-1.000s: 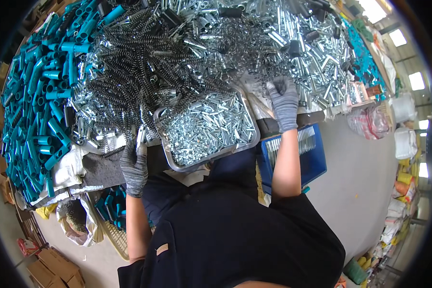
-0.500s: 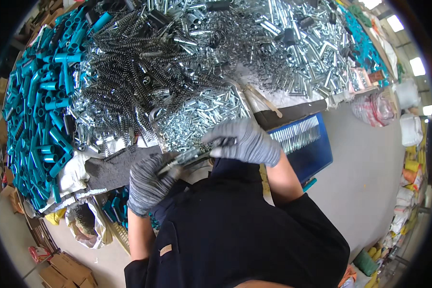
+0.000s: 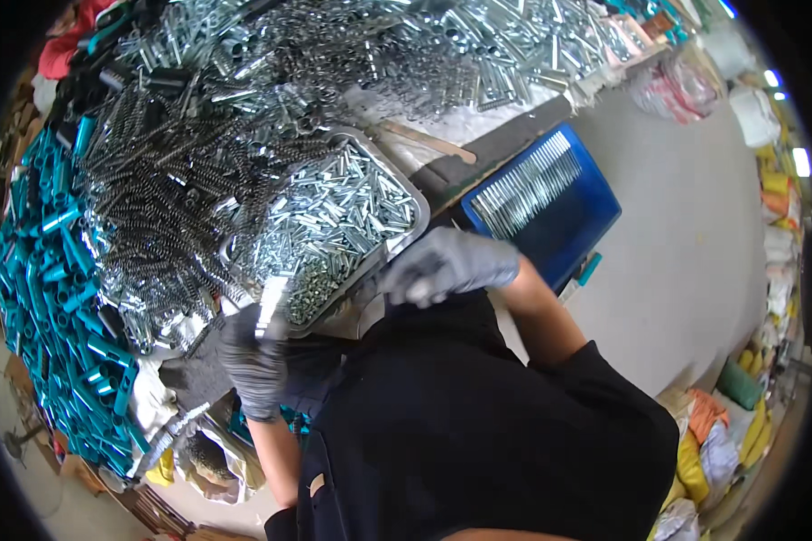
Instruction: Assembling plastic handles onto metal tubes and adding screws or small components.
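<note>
My left hand [image 3: 254, 370], in a grey knit glove, is closed round a shiny flat-looking metal piece [image 3: 272, 305] that sticks up from its fingers. Glare and blur hide the piece's exact kind. My right hand [image 3: 456, 264], gloved the same way, hovers by the right corner of a metal tray [image 3: 419, 209]. Its fingers are curled in, and whatever they hold is too blurred to make out. Short metal pins [image 3: 334, 203] fill most of the tray, with small nuts [image 3: 320, 287] heaped at its near end.
Dark coil springs [image 3: 167, 194] lie piled left of the tray, with teal plastic tubes [image 3: 63, 316] farther left. Loose metal parts [image 3: 496, 50] cover the back. A blue bin [image 3: 609, 198] on the right holds rows of metal rods [image 3: 528, 185]. A wooden stick [image 3: 429, 142] lies behind the tray.
My hands were close together over a metal part; now they are apart, the left lower with the shiny piece. The view has turned, showing more of the tray and bin.
</note>
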Motion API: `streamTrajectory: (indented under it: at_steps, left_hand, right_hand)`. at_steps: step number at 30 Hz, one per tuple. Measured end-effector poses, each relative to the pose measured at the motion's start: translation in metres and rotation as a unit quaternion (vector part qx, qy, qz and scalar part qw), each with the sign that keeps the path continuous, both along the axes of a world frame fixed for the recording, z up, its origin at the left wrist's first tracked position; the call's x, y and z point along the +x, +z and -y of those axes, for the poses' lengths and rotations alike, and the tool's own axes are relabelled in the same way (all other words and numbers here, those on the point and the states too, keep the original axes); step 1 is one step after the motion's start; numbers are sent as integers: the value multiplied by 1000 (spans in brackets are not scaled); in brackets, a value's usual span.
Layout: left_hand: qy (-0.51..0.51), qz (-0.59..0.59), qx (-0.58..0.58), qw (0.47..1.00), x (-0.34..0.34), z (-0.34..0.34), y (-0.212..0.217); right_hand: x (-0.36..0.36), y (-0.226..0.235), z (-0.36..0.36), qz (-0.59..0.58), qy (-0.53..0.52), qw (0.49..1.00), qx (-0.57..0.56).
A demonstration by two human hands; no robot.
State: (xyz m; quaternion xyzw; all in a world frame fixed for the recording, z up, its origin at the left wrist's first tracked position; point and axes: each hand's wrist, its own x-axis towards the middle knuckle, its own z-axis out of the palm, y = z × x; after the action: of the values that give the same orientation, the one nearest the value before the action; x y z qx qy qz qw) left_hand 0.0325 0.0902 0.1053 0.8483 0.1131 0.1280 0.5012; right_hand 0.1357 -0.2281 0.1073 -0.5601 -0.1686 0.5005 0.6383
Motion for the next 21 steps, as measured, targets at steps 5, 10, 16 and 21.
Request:
streamTrajectory:
  at_steps: [5, 10, 16, 21]
  left_hand:
    - [105, 1, -268, 958, 12, -32, -32]
    - [159, -42, -317, 934, 14, -26, -40]
    - [77, -70, -403, 909, 4, -43, -37]
    - [79, -42, -385, 918, 8, -35, -35]
  right_hand:
    - [7, -134, 149, -4, -410, 887, -212]
    - [-2, -232, 196, 200, -391, 785, -437]
    - [13, -237, 175, 164, -356, 807, -441]
    - [23, -241, 180, 207, -277, 790, -507]
